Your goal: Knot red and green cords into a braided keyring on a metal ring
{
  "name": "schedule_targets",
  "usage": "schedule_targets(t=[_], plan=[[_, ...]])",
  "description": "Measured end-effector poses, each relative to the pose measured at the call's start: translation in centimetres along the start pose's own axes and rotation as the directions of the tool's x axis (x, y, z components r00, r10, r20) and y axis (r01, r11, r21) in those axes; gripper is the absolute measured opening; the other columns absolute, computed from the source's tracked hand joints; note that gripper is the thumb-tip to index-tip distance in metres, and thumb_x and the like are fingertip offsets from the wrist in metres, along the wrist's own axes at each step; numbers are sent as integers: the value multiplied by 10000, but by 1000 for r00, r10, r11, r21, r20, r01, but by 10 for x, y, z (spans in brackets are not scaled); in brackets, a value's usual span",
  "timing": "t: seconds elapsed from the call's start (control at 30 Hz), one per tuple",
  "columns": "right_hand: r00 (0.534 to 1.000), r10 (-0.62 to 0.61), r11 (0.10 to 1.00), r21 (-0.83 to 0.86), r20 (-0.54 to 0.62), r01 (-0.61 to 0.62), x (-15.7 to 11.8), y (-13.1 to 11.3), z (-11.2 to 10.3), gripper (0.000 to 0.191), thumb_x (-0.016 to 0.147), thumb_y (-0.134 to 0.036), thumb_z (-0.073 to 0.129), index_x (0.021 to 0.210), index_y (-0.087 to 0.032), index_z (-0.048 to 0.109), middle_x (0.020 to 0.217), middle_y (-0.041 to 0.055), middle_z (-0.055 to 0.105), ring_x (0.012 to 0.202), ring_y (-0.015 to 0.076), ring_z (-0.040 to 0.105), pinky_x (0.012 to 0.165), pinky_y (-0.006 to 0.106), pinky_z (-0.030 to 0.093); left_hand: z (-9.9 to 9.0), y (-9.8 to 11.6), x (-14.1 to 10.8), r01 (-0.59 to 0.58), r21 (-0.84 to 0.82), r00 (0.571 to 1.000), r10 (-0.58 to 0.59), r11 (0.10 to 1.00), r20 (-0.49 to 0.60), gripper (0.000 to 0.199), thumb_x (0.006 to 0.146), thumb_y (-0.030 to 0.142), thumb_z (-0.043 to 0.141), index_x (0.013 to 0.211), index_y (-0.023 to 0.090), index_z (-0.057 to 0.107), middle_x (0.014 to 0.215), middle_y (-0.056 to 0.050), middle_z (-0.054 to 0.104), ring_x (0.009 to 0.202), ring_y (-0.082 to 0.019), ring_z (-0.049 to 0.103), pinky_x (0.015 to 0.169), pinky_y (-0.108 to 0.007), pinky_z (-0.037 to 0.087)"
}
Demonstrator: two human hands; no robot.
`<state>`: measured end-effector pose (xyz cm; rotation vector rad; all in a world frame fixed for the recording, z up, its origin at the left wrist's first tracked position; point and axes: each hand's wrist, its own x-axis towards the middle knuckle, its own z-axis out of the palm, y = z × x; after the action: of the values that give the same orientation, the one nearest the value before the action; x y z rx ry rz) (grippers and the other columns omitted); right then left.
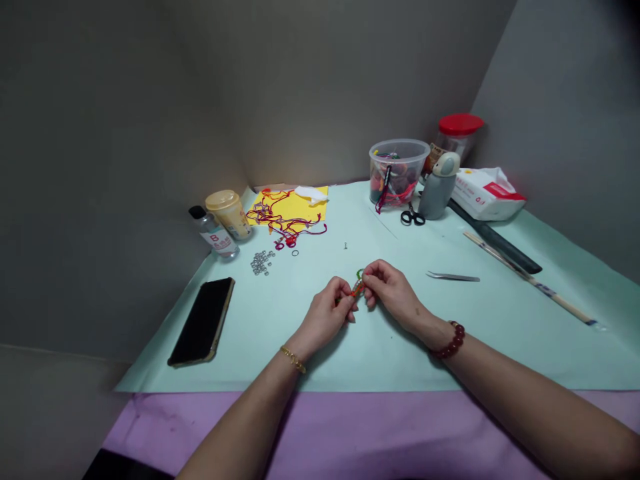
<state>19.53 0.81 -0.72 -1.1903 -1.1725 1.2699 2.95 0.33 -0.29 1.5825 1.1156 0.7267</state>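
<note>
A small knotted cord of red and green sits over the middle of the pale green paper sheet — pinched in a narrow grip between the fingertips of the left hand and the right hand. Both hands angle inward and meet there, knuckles up — the right one nearer the steel tweezers.

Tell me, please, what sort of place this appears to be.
Probably a small craft bench for cord jewellery: a small knotted red-and-green cord piece, tangled red and purple cords on a yellow paper sheet, a heap of small silver metal rings, and slender steel tweezers.
</note>
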Motion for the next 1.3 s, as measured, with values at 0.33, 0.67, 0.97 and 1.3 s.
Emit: schedule_targets(t=[0.33,0.67,0.97,1.3], plan=[[988,-144,946,-286,52,153,-11,-5,3,74,850,-236,499,840,-210,568,624,-53,558,468,94,496,472,234,404,-4,-2,3,-17,50,1000,17,999,-10,24,895,240,463,901,218,458,725,35,602,620,-108,499,599,-224,381],[987,146,985,-103,66,-139,-7,-5,1,132,840,-307,540,759,-208,506,478,-73,501,365,86,443,351,198,367,-1,11,-2,41,289,998,-26,957,-59,92,921,268,414,882,218,481,703,50,504,659,-137,450,616,-259,316],[870,408,893,78,276,-443,-14,-15,0,285,821,-398,627,683,-154,575,573,7,581,465,93,572,408,186,470,4,10,-6,-60,198,996,73,978,-58,118,960,277,376,885,222,448,809,17,592,744,-152,519,698,-272,377],[979,190,981,29,69,-193,-14,-7,5,91,777,-185,542,851,-179,595,673,11,630,573,124,608,611,283,532,2,1,-2,13,137,998,-5,991,-61,154,954,343,415,894,211,467,713,42,475,653,-133,408,620,-252,324]])
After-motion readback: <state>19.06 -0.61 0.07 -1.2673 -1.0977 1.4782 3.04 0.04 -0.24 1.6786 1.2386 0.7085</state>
